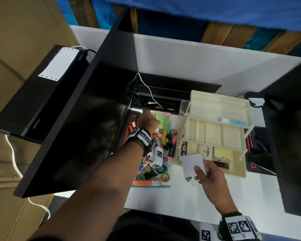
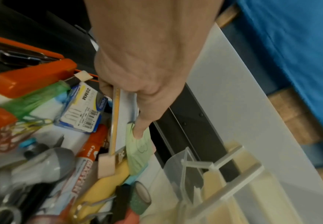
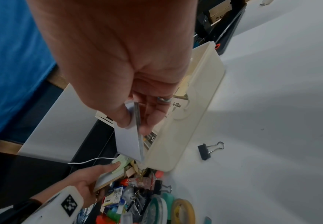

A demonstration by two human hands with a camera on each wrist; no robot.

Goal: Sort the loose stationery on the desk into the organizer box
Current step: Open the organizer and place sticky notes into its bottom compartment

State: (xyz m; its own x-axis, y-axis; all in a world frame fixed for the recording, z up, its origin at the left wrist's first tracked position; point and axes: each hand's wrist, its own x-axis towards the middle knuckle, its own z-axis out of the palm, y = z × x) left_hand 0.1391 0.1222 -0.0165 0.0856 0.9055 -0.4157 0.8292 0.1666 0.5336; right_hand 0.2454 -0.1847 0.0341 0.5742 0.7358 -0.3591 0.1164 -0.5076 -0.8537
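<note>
So the right hand (image 1: 209, 173) is pinching a small white pad of paper (image 1: 193, 163) between thumb and fingers, held on a tilt just over the near left corner of the cream organizer box (image 1: 237, 173), lower middle of the head view. My take on doing this bit well: tip the pad flatter and slide it into the bottom tray next to the Artline pack (image 1: 206, 151) and the yellow sticky notes (image 1: 221, 154), instead of dropping it on edge where it'd wedge against the wall. The folded-out upper tray (image 1: 214, 131) overhangs part of that space, so coming in low from the front edge looks like the safer line. Meanwhile the left hand (image 1: 149, 121) is reaching up into the top of the loose stationery pile (image 1: 155, 153), centre of frame, forearm stretched out long and wrist bent down. In the left wrist view it's grasping a thin flat white pad (image 2: 125, 121) edge-on, thumb on one face, with the index fingertip (image 2: 139, 131) pressing on the green sticky notes (image 2: 139, 151) underneath. I'd lift that pad clear before dragging it, or the sticky notes and the eraser beside it will probably come along. There's also a black binder clip (image 1: 190, 180) sitting alone on the white desk (image 1: 181, 202) just left of the right hand, easy to forget.
</note>
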